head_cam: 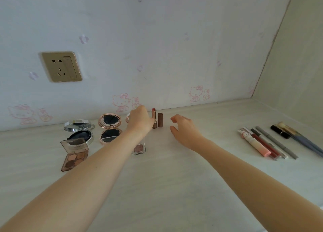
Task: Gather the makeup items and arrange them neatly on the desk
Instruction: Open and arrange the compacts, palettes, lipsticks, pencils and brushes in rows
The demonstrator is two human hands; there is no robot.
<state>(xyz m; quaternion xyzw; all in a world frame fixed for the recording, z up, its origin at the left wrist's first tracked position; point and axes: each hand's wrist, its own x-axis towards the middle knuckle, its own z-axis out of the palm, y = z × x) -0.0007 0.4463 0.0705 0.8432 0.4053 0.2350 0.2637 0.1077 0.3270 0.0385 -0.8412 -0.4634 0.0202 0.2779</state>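
Fingers of my left hand (139, 120) pinch the uncapped lipstick (154, 118) upright by the wall, its cap (160, 120) just right of it, my right hand (183, 128) loosely open beyond; compacts (110, 127) left of the lipstick look placed, pencils (272, 142) far right remain ungathered.

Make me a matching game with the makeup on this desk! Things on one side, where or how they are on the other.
Things:
1. open pink lipstick
2. brown cylindrical lipstick cap
3. square brown eyeshadow palette
4. pink-tipped cream tube

Places or states:
A. lies in the row at far right
B. lid raised, front left
C. stands alone, untouched
D. held upright by the left hand

Pairs: 1-D, 2-C, 3-B, 4-A
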